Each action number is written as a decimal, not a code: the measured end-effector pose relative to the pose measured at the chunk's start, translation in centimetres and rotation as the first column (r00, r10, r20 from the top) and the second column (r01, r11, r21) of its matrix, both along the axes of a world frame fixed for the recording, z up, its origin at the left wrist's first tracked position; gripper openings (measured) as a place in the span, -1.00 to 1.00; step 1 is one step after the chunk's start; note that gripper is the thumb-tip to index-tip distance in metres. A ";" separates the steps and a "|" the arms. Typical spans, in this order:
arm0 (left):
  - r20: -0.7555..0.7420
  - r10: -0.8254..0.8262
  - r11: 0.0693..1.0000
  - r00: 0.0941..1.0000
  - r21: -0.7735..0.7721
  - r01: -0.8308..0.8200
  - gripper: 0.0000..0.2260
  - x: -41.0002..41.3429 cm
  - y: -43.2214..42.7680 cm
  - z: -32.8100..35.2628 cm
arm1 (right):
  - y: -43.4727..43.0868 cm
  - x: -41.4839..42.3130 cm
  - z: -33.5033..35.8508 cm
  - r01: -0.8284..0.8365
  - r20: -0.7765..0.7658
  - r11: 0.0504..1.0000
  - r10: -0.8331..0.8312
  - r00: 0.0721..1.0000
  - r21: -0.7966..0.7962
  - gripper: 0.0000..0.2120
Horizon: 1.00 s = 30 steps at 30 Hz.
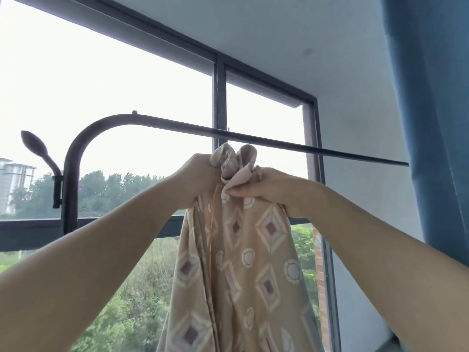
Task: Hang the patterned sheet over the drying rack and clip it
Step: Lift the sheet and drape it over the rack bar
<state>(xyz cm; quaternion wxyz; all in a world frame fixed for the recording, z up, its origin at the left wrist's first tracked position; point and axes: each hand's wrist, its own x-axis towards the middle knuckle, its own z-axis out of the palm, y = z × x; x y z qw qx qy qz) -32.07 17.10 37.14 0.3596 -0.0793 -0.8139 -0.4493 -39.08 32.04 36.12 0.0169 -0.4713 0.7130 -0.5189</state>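
Overhead, both arms reach up toward the drying rack (pixel 253 138), a dark frame whose top bar runs from a curved upright at left to the blue curtain (pixel 436 123) at right.

Patterned sheet (pixel 243 262): tan cloth printed with diamonds and rings. It is gathered into a bunch at the top and hangs free below. The bunch sits just under the bar on the near side, not yet over it.

Left hand (pixel 196 177): fingers curled round the gathered cloth.

Right hand (pixel 270 189): thumb and fingers pinching a fold of the same bunch, just beside the left hand.

Likely faults:
- (a) Thrown over as a bunch, the sheet would probably hang as a thick rope rather than spread flat.
- (b) The bar looks thin and smooth. If more cloth falls on one side than the other, the weight may drag the sheet off before a clip holds it.
- (c) Freeing one hand for a clip would leave the load on a single grip; no clip is in view.
- (d) Spread rightward, the cloth could foul the curtain.
- (e) The side hook (pixel 35 146) by the left upright could snag a trailing edge.

Lettering: no brand, label or writing can be read on the sheet, the rack or the window frame (pixel 219 97).
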 end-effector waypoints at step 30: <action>-0.056 0.415 0.901 0.908 0.165 -0.401 -0.85 -0.5 -0.6 5.8 | 6.6 -2.3 4.9 0.558 0.238 0.180 -0.769 0.593 -0.810 -0.91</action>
